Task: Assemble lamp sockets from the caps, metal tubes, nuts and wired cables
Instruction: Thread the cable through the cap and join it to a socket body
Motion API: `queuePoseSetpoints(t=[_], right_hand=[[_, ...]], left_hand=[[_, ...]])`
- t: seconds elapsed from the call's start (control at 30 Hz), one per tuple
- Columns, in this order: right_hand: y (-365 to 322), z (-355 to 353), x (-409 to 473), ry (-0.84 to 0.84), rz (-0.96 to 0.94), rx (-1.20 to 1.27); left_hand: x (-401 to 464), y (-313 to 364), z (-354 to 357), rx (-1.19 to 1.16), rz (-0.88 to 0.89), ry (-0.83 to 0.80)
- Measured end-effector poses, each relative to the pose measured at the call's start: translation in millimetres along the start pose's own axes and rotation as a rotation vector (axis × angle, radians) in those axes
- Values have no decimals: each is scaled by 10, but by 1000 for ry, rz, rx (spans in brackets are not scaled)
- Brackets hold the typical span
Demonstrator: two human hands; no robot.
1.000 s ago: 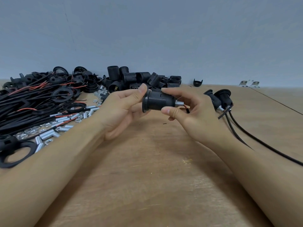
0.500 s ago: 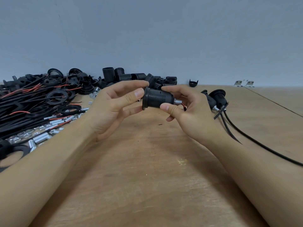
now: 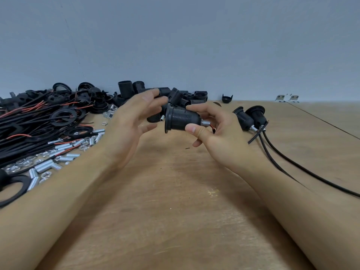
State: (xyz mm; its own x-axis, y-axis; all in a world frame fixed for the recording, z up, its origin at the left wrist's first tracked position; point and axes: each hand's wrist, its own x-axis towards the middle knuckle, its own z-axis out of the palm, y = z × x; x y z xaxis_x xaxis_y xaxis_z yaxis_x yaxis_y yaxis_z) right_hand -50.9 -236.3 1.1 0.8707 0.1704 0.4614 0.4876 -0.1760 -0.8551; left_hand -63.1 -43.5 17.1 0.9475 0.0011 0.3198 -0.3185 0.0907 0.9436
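Head view shows us our left hand (image 3: pixel 128 123) has just let go, fingers spread beside the socket (image 3: pixel 182 119), which our right hand (image 3: pixel 218 137) pinches alone, so tightening seems finished.

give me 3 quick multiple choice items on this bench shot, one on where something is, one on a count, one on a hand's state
1. Where do the loose metal tubes lie?
A. person's left
B. person's right
C. on the wall

2. How many finished sockets rest by the right wrist?
A. none
B. two
C. five

3. What is the left hand doing?
A. gripping a cable
B. open, beside the held socket
C. flat on the table

Key: 1 A, they lie by the left forearm. 2 B, two cabled sockets lie together. 3 B, only the right hand pinches it.
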Motion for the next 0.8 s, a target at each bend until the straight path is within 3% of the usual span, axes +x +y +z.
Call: queuePoseSetpoints(t=[0.13, 0.2, 0.4, 0.53, 0.7, 0.8], right_hand=[[1, -13, 12, 16, 4, -5], [-1, -13, 16, 9, 1, 11], [-10, -12, 7, -24, -25, -13], [2, 1, -2, -42, -38, -37], [18, 7, 11, -19, -35, -89], [33, 1, 12, -9, -21, -157]], left_hand=[[1, 116, -72, -218, 38, 101], [9, 117, -91, -173, 33, 111], [-35, 32, 28, -30, -64, -61], [-21, 122, -82, -281, 33, 28], [-41, 54, 16, 60, 38, 11], [-60, 72, 30, -72, 114, -58]])
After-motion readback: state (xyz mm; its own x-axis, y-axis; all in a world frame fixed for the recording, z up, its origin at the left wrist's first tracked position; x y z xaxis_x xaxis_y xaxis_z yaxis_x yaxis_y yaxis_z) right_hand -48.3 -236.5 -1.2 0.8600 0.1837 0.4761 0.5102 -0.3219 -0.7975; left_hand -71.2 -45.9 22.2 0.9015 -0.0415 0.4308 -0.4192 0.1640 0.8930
